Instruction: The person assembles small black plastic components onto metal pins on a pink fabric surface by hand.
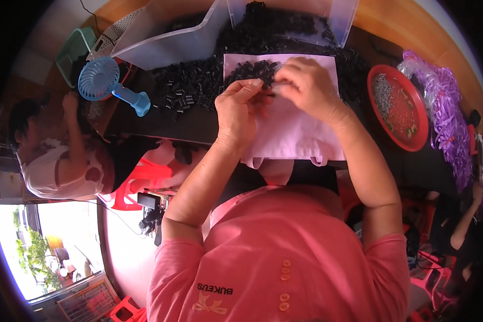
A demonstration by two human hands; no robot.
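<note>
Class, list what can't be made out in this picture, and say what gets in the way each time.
All in the head view:
- What is between the left hand and right hand: covered by fingers, with blur.
- How many black pieces there are: heaped, hiding one another.
- The exact shape of the clear bits in the red tray: too small.
- The far end of the left bin: cut off by the upper edge.

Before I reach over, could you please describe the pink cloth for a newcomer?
On the dark table, look beneath the left hand and right hand. The pink cloth lies there, a heap of small black pieces at its far left corner and two loops along its near edge. Flat and pale, it stands apart from the black pieces beside it.
</note>
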